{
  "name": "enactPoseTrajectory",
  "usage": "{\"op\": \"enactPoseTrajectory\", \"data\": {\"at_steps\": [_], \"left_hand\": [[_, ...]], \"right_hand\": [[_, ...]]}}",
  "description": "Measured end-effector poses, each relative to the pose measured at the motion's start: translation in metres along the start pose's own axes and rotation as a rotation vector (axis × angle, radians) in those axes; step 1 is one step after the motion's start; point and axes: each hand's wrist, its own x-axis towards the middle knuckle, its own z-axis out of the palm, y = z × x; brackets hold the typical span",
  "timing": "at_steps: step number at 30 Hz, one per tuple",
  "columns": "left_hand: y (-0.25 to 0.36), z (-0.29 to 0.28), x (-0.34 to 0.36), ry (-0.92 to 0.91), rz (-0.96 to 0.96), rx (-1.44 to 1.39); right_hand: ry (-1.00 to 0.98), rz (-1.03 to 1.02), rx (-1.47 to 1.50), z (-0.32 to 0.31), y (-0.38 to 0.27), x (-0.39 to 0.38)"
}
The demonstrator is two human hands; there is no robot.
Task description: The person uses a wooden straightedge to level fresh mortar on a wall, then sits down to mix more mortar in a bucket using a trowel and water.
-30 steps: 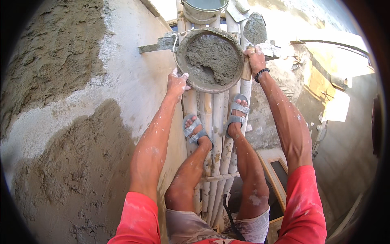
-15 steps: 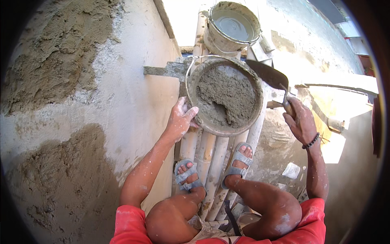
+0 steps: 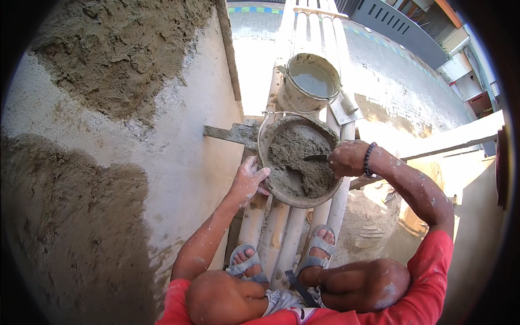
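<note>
- On the row of pale poles (image 3: 292, 233), a bit ahead of the sandals (image 3: 248, 264), sits the mortar bucket (image 3: 303, 205). It spans several poles at once, which I'd guess gives it a steadier base than balancing on one or two.
- Left hand (image 3: 249, 181) is clamped on the near left side of that bucket, thumb by the rim, fingers lower down outside. Reads as a bracing hold to me, since the trowel comes in from the opposite side.
- Right hand (image 3: 349, 158) is wrapped in a fist on the trowel (image 3: 316, 157), up over the right rim, blade pointing left at the mortar (image 3: 292, 149). Handle's hidden by the fist, so I can't tell how deep the grip sits.
- So the hands are well apart, one per side. Makes sense: one to steady, one free to use the tool.
- Mortar looks thick and lumpy, stiff enough to hold a dark hollow on the near side.
- Water bucket (image 3: 298, 99), cloudy inside, stands just past the mortar one. Handy spot, probably, without crowding the blade. A flat tool (image 3: 343, 114) lies just right of it.
- Wall (image 3: 184, 141) with rough grey patches runs along the left, near that arm. Squatting low likely puts both arms at bucket height.
</note>
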Motion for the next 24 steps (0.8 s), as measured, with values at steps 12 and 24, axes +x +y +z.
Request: {"op": "enactPoseTrajectory", "data": {"at_steps": [12, 24], "left_hand": [[-0.019, -0.008, -0.013, 0.094, 0.057, -0.011], [-0.015, -0.001, -0.009, 0.083, 0.023, -0.038]], "right_hand": [[0.492, 0.626, 1.427, 0.019, 0.187, 0.107], [0.654, 0.397, 2.056, 0.014, 0.136, 0.123]]}}
